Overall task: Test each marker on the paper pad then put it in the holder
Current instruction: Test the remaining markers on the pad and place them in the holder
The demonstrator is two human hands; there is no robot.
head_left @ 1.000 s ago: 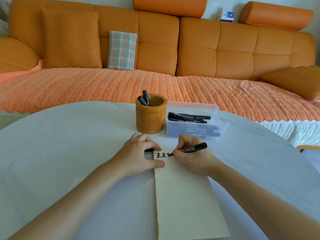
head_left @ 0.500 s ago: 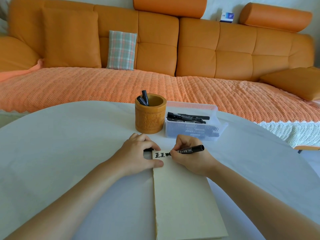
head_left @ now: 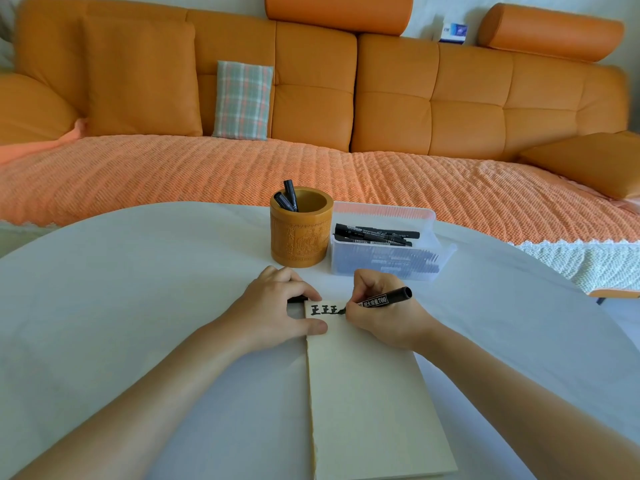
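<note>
A cream paper pad lies on the white table, with black characters written along its top edge. My right hand grips a black marker whose tip touches the pad beside the last character. My left hand presses the pad's top left corner, and a dark object, seemingly the marker's cap, pokes out under its fingers. Behind the hands stands a carved wooden holder with two markers in it. To its right, a clear plastic box holds several black markers.
The round white table ends at a curved far edge. Beyond it runs an orange sofa with a plaid cushion and a knitted orange cover.
The third character on the pad has grown and my right hand with the marker has shifted slightly right. My left hand stays on the pad.
</note>
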